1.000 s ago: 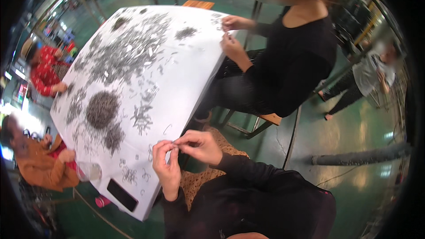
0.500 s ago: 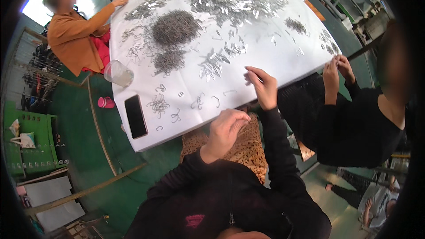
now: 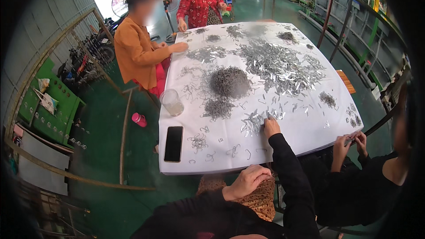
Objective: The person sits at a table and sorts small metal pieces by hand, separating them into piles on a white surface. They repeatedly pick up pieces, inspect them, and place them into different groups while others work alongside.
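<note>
At six o'clock on the white counter (image 3: 305,129), the right hand (image 3: 272,128) is placed at grey strips (image 3: 251,123), apparently laid there for easy reach; whether its grip is clamped cannot be told. Beyond the near edge, the left hand (image 3: 246,182) is held, grip together; any piece inside is hidden. Thin hooks (image 3: 198,141) are grouped at eight o'clock, seemingly for separation.

We find bare bench (image 3: 305,130) right of our right hand (image 3: 271,127), up to a small pile (image 3: 327,100). To its left, strips (image 3: 251,124) obstruct a low pass; farther off, a dark heap (image 3: 225,80) rises. The cup (image 3: 171,103) and phone (image 3: 173,144) obstruct the near left.
</note>
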Tool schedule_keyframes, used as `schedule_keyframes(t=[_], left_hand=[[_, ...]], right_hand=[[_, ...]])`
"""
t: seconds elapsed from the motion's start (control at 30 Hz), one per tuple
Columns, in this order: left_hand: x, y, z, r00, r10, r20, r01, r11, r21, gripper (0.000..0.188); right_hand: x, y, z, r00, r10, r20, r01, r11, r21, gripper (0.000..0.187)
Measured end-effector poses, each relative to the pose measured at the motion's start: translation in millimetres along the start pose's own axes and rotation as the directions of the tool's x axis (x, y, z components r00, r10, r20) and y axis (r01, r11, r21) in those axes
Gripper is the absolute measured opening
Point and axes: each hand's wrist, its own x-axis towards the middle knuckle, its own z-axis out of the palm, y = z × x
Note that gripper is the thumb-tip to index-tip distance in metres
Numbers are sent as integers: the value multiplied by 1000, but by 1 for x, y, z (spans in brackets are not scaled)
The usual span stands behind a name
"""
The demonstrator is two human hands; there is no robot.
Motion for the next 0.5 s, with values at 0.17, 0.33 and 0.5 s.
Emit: schedule_keyframes(t=[0.17, 0.33, 0.5], left_hand=[[-6, 4, -6, 1000, -21, 17, 21, 999, 29, 8], [-10, 7, -9, 999, 40, 16, -40, 999, 12, 10], [-14, 4, -6, 999, 21, 25, -20, 998, -62, 3]], right_hand=[[-23, -5, -9, 999, -37, 34, 40, 995, -89, 7], [-33, -11, -22, 1000, 0, -4, -1, 998, -61, 9], [-34, -12, -40, 996, 54, 73, -57, 998, 37, 8]])
